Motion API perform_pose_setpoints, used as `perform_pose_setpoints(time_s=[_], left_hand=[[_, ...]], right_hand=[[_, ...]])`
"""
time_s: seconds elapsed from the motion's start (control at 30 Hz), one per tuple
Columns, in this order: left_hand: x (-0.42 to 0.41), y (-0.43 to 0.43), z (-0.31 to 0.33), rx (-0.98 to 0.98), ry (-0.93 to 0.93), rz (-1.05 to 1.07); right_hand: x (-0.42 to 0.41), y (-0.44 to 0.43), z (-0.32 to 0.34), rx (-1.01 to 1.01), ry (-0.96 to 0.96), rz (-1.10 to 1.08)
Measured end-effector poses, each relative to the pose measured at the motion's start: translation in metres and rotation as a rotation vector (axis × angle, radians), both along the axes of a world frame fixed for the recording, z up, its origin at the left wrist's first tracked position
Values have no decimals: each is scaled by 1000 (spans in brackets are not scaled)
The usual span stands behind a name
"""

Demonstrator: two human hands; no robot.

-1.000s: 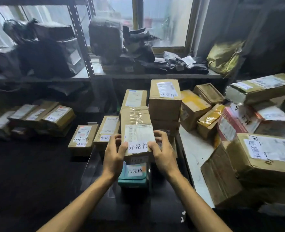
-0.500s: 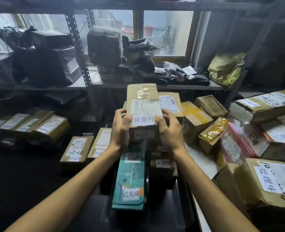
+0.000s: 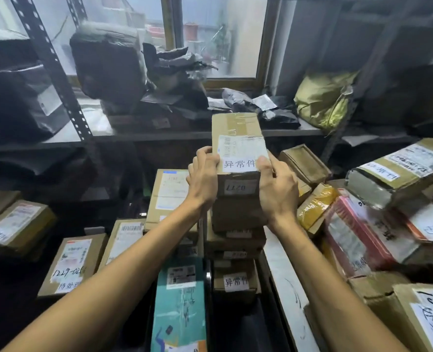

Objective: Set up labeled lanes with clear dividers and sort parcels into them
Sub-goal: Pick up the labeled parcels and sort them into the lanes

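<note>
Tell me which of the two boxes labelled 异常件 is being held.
The upper box, gripped on its sides by the left hand and right hand; the lower box sits untouched below, beside the teal parcel.

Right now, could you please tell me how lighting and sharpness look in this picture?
Head view: the window backlights the black bags, which go featureless; the held cardboard box and its white label read sharp; the parcels at right smear; the shelf upright leans from wide-angle distortion.

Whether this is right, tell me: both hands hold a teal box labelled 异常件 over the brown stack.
Not quite: the box is brown cardboard, not teal. In the head view, the left hand and right hand hold it, labelled 异常件, over the brown stack.
</note>
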State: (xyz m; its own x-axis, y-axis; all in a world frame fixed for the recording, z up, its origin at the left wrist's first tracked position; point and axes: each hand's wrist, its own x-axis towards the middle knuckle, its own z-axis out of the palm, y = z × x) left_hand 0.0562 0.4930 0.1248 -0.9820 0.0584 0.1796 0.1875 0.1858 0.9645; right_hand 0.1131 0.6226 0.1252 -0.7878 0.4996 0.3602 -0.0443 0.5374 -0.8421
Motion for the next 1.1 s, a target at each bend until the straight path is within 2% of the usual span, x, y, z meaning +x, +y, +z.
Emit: perform_pose_setpoints(time_s=[0.1, 0.37, 0.77, 0.93, 1.1], left_hand=[[-4, 5, -5, -31, -4, -9], [-4, 4, -3, 51, -81, -15], [12, 1, -1, -54, -12, 10], [16, 0, 1, -77, 11, 16], [29, -8, 8, -18, 12, 80]], right_hand=[[-6, 4, -10, -40, -19, 22], [-10, -2, -12, -130, -11, 26], [0, -2, -17, -142, -36, 35], [7, 0, -13, -217, -50, 67], [25, -1, -3, -89, 36, -33]])
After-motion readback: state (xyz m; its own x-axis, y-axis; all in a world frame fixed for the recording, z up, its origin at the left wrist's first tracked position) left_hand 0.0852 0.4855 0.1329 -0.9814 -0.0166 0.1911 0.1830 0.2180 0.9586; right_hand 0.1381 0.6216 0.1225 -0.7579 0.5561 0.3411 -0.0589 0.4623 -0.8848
